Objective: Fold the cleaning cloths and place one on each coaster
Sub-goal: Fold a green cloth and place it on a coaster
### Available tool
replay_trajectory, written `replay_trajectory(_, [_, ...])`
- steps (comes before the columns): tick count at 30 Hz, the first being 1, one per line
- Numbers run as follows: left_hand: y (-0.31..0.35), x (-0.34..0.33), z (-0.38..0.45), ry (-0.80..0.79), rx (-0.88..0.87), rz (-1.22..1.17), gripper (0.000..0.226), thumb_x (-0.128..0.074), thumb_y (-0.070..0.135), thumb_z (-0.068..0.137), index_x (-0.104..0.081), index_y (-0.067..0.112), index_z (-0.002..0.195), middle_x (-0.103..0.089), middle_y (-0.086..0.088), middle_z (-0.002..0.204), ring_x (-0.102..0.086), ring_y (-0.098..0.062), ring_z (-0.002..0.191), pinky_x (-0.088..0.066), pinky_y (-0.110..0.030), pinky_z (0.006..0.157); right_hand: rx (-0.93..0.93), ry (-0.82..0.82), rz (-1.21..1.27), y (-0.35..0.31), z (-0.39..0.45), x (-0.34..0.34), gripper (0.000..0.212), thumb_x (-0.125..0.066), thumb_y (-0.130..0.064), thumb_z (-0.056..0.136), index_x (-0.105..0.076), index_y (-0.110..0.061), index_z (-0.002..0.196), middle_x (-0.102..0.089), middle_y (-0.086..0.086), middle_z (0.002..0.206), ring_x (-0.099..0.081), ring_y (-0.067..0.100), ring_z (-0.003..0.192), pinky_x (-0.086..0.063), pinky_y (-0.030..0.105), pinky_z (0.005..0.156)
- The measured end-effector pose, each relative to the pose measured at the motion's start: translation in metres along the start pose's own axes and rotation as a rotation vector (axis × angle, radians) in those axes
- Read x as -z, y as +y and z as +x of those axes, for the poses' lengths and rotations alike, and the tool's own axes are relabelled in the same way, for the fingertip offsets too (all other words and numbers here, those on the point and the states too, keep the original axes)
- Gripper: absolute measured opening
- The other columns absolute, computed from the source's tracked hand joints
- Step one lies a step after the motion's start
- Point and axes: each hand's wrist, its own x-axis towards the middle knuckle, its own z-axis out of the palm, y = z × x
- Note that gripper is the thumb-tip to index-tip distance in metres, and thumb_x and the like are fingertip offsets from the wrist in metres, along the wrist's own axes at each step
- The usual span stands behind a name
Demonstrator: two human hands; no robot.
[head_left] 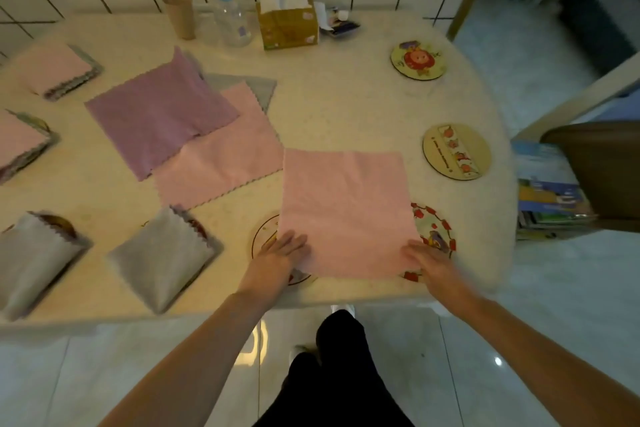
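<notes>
A pink cloth [346,211] lies spread flat near the table's front edge, covering parts of two coasters [265,236] [436,229]. My left hand [282,251] rests on its near left corner and my right hand [427,258] on its near right corner; whether fingers pinch the edge I cannot tell. A purple cloth [159,114], another pink cloth [221,163] and a grey one [259,87] lie unfolded in an overlapping pile. Folded grey cloths [162,256] [31,260] and folded pink cloths [55,68] [17,142] sit at the left. Two bare coasters [417,61] [456,151] lie on the right.
At the back by the tiled wall stand a brown cup [180,15], a clear pump bottle [230,17], a tissue box [287,24] and small items [337,22]. A chair [595,166] and stacked books [547,191] are to the right of the table.
</notes>
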Motion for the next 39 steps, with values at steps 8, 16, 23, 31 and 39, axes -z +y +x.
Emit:
replay_trajectory(8, [-0.016,0.039,0.013,0.09,0.323,-0.503,0.043,-0.057,-0.004,0.084,-0.069,0.027,0.112,-0.064,0.015,0.106,-0.056,-0.003,0.099,-0.039,-0.005,0.08,-0.183,0.204,0.334,0.002,0.033,0.049,0.016,-0.067,-0.013,0.085,-0.068,-0.011,0.101,-0.066,-0.002,0.077,-0.063,0.006,0.065,-0.053,0.021,0.067])
replay_trajectory(16, [-0.035,0.083,0.096,0.35,0.756,-1.165,0.005,-0.066,0.013,0.088,-0.068,0.008,0.088,-0.068,-0.01,0.089,-0.065,-0.026,0.085,-0.057,-0.047,0.081,-0.325,0.293,0.625,0.02,0.128,0.087,0.01,-0.058,-0.016,0.09,-0.064,-0.01,0.085,-0.07,0.008,0.084,-0.066,0.026,0.08,-0.055,0.048,0.076])
replay_trajectory(23, [-0.038,0.07,0.161,0.438,0.974,-1.057,0.014,-0.062,0.024,0.09,-0.066,0.011,0.09,-0.062,-0.006,0.088,-0.053,-0.023,0.082,-0.046,-0.036,0.075,-0.519,0.226,0.718,0.042,0.184,0.072,0.023,-0.057,-0.011,0.091,-0.064,-0.004,0.112,-0.068,0.011,0.104,-0.065,0.023,0.091,-0.054,0.046,0.085])
replay_trajectory(31, [-0.049,0.066,0.172,0.423,0.943,-0.978,0.012,-0.06,0.025,0.091,-0.061,0.013,0.087,-0.063,-0.008,0.086,-0.057,-0.026,0.08,-0.051,-0.046,0.079,-0.519,0.198,0.73,0.054,0.194,0.069,0.017,-0.058,-0.017,0.091,-0.064,-0.009,0.104,-0.068,0.007,0.096,-0.067,0.023,0.085,-0.057,0.047,0.077])
replay_trajectory(39, [-0.053,0.061,0.172,0.439,0.987,-0.974,0.028,-0.07,0.02,0.084,-0.059,0.01,0.108,-0.065,-0.006,0.1,-0.062,-0.028,0.094,-0.053,-0.044,0.082,-0.522,0.2,0.683,0.052,0.202,0.076,0.02,-0.059,-0.019,0.091,-0.059,-0.007,0.107,-0.066,0.011,0.101,-0.067,0.023,0.082,-0.058,0.041,0.075])
